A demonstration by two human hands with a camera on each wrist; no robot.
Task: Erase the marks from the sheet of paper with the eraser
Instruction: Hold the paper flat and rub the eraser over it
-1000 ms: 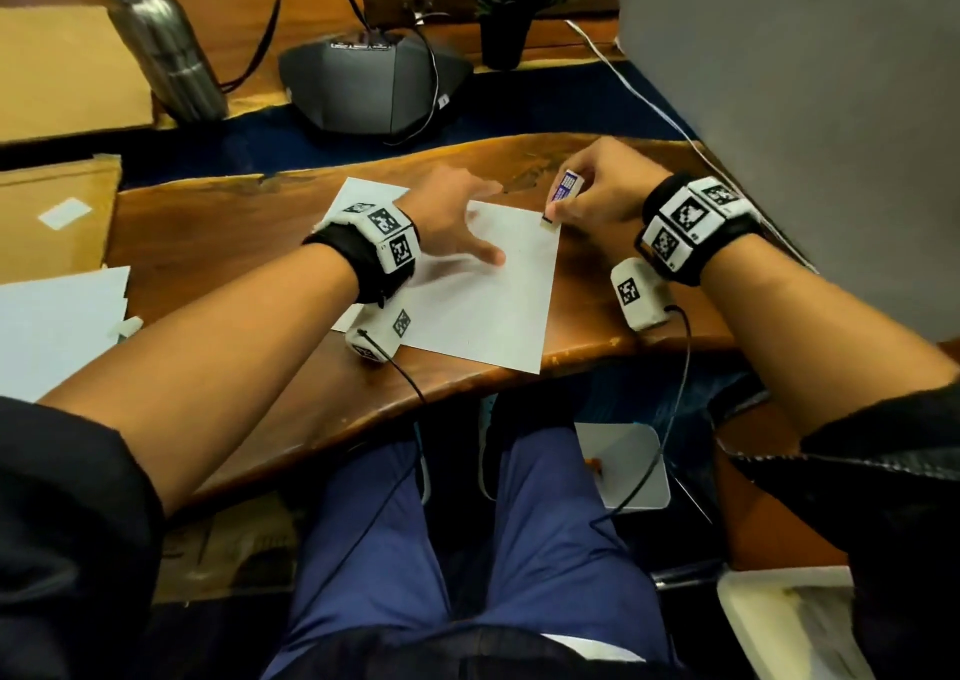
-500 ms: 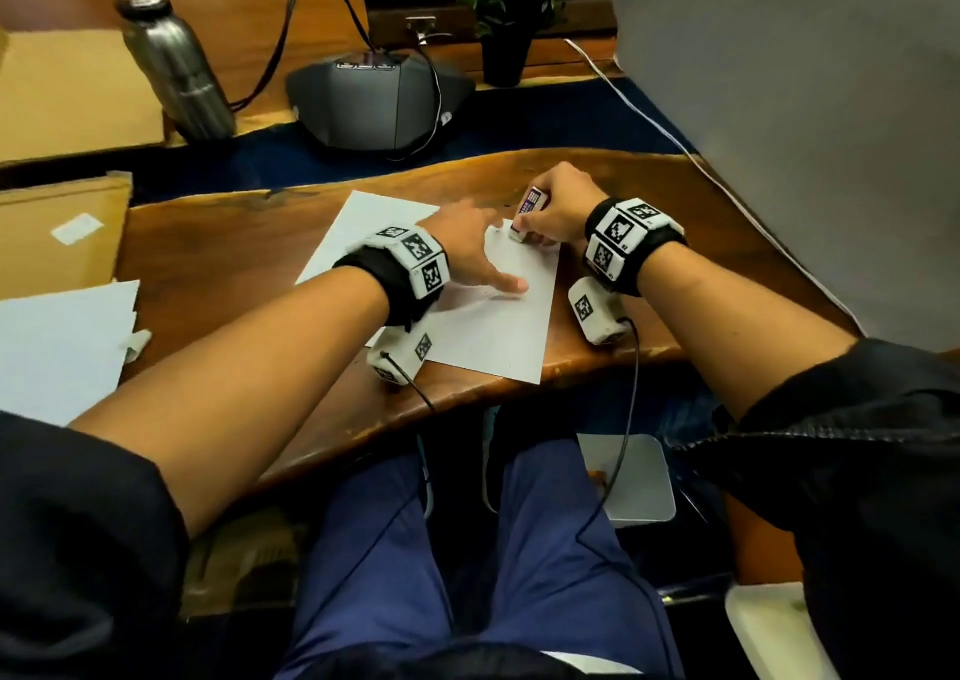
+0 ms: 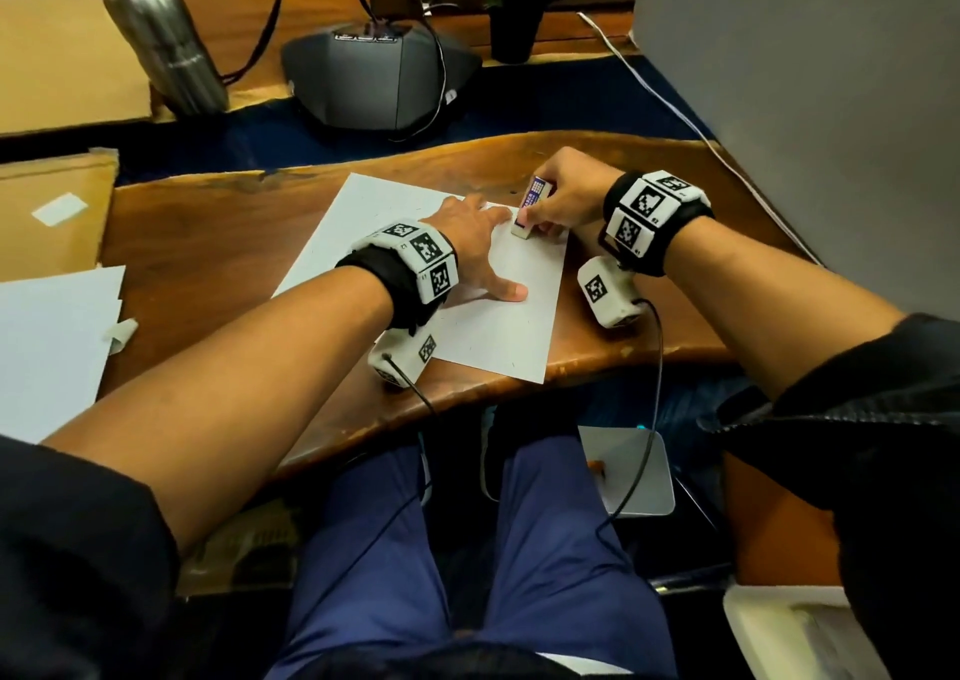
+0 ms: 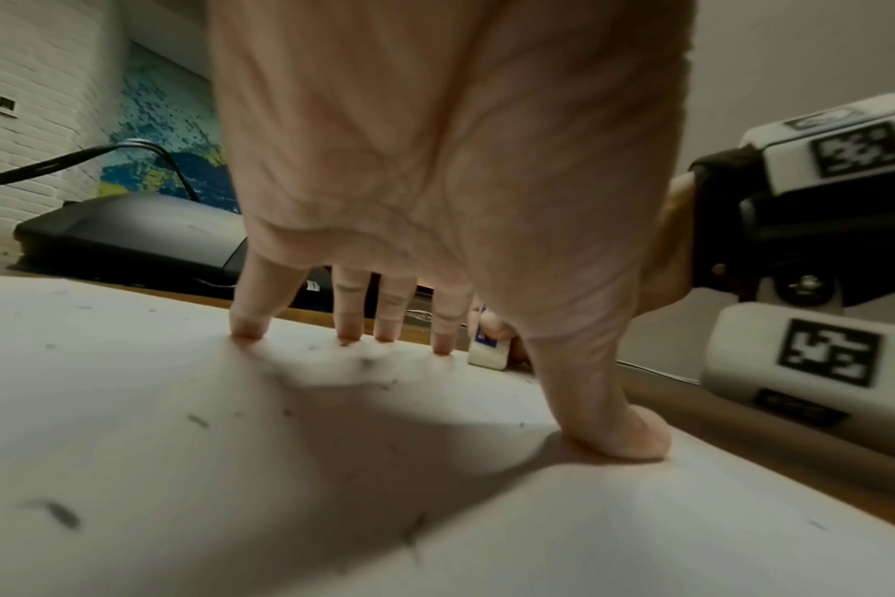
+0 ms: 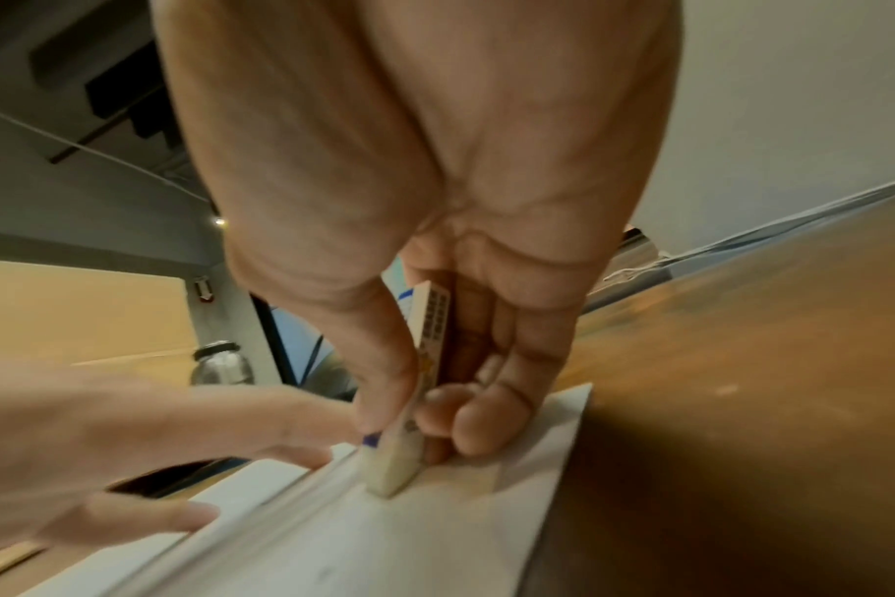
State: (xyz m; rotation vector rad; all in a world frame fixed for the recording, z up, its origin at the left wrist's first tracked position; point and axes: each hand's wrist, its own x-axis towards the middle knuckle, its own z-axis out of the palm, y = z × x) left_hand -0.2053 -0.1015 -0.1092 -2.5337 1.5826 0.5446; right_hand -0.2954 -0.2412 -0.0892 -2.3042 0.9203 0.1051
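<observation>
From above, the flat white sheet of paper (image 3: 498,315) lies on the brown wooden desk (image 3: 208,274). The left hand (image 3: 467,242) presses down on it with straight, spread fingers. The right hand (image 3: 566,196) pinches the small white eraser with a blue paper sleeve (image 3: 530,206) between thumb and fingers at the sheet's far right corner. Only the left wrist view shows little dark crumbs (image 4: 57,513) on the paper. Only the right wrist view shows the eraser's bare tip (image 5: 391,470) touching the sheet.

Left hand (image 3: 475,248) spread flat, fingertips (image 4: 441,345) pressing down, right hand (image 3: 566,201) in pinching grip
</observation>
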